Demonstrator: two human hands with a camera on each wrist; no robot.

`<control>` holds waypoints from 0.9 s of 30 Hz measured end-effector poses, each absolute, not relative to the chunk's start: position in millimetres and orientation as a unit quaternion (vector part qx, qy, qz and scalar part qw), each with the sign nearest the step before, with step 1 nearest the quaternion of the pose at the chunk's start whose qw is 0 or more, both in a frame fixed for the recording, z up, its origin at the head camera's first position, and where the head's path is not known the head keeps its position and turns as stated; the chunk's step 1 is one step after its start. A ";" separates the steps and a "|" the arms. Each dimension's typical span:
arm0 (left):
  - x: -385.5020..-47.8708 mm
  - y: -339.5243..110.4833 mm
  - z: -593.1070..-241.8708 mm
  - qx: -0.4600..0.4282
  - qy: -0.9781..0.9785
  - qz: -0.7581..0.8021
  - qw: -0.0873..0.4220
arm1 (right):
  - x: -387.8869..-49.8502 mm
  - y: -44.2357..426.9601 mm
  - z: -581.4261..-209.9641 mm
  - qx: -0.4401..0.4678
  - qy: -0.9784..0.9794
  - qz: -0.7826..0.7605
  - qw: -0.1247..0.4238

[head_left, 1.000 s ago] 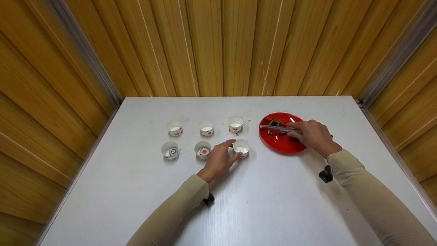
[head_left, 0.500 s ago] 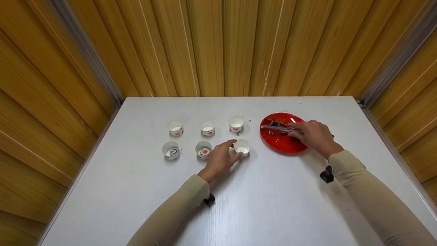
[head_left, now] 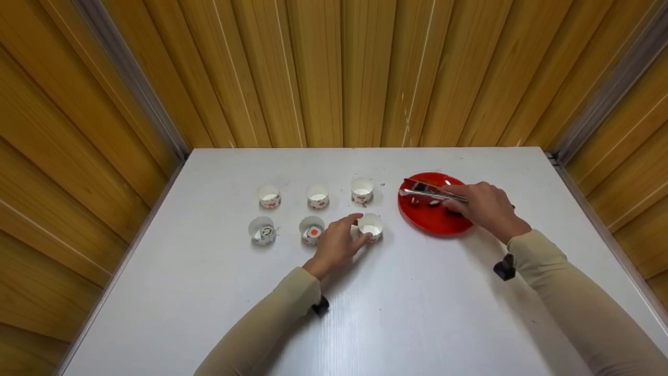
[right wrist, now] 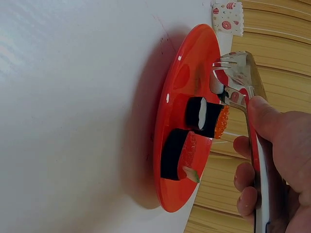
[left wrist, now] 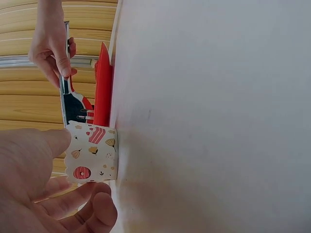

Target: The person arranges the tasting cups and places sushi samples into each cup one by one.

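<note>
Thumb and fingers of the left hand [head_left: 336,244] hold a white paper cup [head_left: 370,228] by its sides; in the left wrist view the cup [left wrist: 92,153] shows cake prints. The right hand [head_left: 486,208] grips metal tongs [head_left: 433,195] over a red plate [head_left: 436,222]. On the plate [right wrist: 167,104], the right wrist view shows a piece of sushi with orange roe [right wrist: 222,121] and another dark-wrapped piece [right wrist: 172,153] with a red top. The tongs' head [right wrist: 235,73] is beside the roe piece; whether they touch is unclear.
Several other paper cups stand in two rows left of the plate. In the front row, the left cup [head_left: 262,231] and the middle cup [head_left: 311,230] each contain a small piece. Wooden-patterned walls [head_left: 313,73] surround the white table [head_left: 172,292].
The right hand has shifted slightly right with the tongs, whose arms look farther apart over the plate. The left hand stays at the same cup.
</note>
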State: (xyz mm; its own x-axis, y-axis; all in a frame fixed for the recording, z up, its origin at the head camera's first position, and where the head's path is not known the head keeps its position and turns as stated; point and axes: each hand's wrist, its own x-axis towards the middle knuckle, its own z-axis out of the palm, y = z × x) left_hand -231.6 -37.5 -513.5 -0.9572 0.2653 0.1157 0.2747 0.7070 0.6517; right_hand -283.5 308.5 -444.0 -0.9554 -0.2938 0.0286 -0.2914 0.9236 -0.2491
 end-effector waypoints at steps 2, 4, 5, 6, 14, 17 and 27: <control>-231.0 -37.3 -513.8 -0.146 -0.922 -0.359 0.005 | -282.2 309.5 -442.9 -0.151 0.980 -0.128 0.006; -230.7 -36.9 -514.3 -0.148 -0.921 -0.362 0.007 | -280.1 309.8 -441.7 -0.153 0.980 -0.129 0.005; -230.4 -36.7 -514.5 -0.149 -0.920 -0.362 0.010 | -278.9 309.6 -441.3 -0.154 0.980 -0.129 0.004; -230.2 -36.7 -514.5 -0.150 -0.921 -0.359 0.013 | -277.5 309.4 -440.9 -0.158 0.979 -0.127 -0.001; -227.6 -35.7 -514.8 -0.166 -0.922 -0.348 0.039 | -264.9 303.4 -436.3 -0.188 0.974 -0.120 -0.036; -227.4 -35.4 -514.9 -0.168 -0.922 -0.348 0.039 | -260.6 300.5 -434.2 -0.194 0.973 -0.119 -0.043; -229.0 -37.3 -515.9 -0.157 -0.924 -0.348 0.031 | -254.5 292.4 -433.3 -0.204 0.968 -0.142 -0.042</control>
